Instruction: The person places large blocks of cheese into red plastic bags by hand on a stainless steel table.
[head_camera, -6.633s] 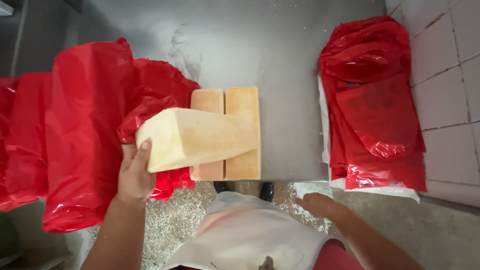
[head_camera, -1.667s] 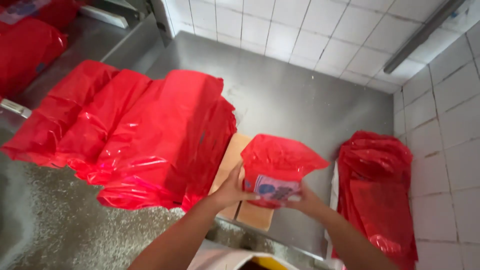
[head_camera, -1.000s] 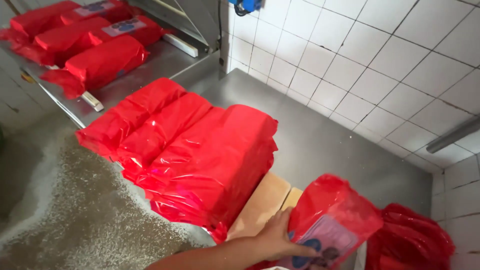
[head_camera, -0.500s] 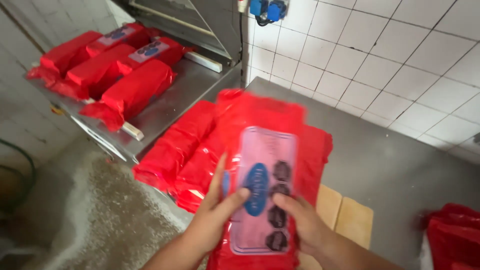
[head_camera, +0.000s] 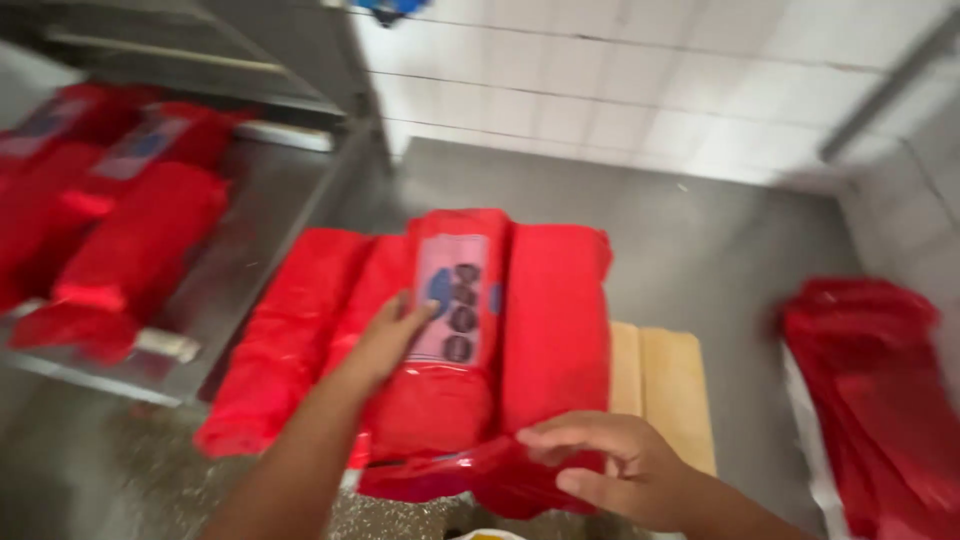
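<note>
A red plastic-bagged block with a pale label (head_camera: 452, 300) lies on top of a row of similar red-wrapped blocks (head_camera: 300, 330) on the steel table (head_camera: 720, 250). My left hand (head_camera: 385, 340) rests flat on the labelled block, fingers spread beside the label. At the near end, my right hand (head_camera: 610, 465) pinches the loose red bag end (head_camera: 470, 480). Two bare yellow blocks (head_camera: 660, 385) lie to the right, partly hidden by the red ones.
A steel tray (head_camera: 250, 230) on the left carries several more red-wrapped blocks (head_camera: 130, 240). A pile of empty red bags (head_camera: 880, 400) sits at the right by the tiled wall (head_camera: 650, 80). A speckled floor shows below.
The labelled red bag that I held up in both hands now lies on the row of wrapped blocks. My view has swung right and down.
</note>
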